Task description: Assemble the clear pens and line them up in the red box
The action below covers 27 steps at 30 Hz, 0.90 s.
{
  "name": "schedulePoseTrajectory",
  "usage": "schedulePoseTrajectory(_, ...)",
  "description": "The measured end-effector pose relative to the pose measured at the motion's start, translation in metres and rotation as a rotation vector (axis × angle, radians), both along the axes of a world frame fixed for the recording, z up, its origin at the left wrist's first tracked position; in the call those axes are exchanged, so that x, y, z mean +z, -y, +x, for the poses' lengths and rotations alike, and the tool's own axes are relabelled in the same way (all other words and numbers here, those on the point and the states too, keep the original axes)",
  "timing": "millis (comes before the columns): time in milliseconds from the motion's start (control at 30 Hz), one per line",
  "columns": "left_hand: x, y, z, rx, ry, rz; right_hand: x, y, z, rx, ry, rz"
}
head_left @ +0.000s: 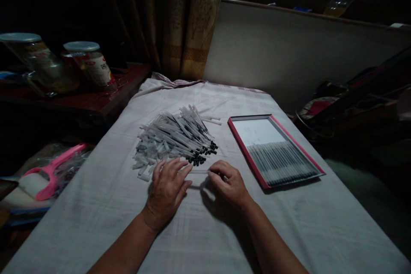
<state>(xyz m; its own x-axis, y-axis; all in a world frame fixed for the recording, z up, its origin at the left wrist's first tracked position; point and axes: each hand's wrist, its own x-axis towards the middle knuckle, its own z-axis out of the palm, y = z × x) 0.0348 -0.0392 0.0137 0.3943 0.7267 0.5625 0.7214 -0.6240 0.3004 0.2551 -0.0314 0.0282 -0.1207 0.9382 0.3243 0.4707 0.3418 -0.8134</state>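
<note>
Pinching a tube (199, 172) left of the box (245, 153), my right hand (229, 185) | left hand (167, 185): grip unclear | likely light, stiff; hold ends

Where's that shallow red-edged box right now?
In the head view, the red-edged box lies on the pale tablecloth, right of the pile of thin tubes and just beyond the right hand.
</note>
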Motion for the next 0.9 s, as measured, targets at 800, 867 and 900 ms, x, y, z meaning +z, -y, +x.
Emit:
schedulePoseTrajectory(800,-0.017,-0.008,-0.007,0.055,0.142,-0.210,-0.018,-0.020,0.036,-0.439,-0.334,-0.177)
schedulePoseTrajectory(867,-0.017,-0.009,-0.007,0.051,0.158,-0.198,-0.014,-0.017,0.036,-0.564,-0.600,-0.163)
schedulePoseTrajectory(900,-0.017,-0.009,-0.007,0.049,0.163,-0.188,-0.011,-0.016,0.035,-0.612,-0.687,-0.139)
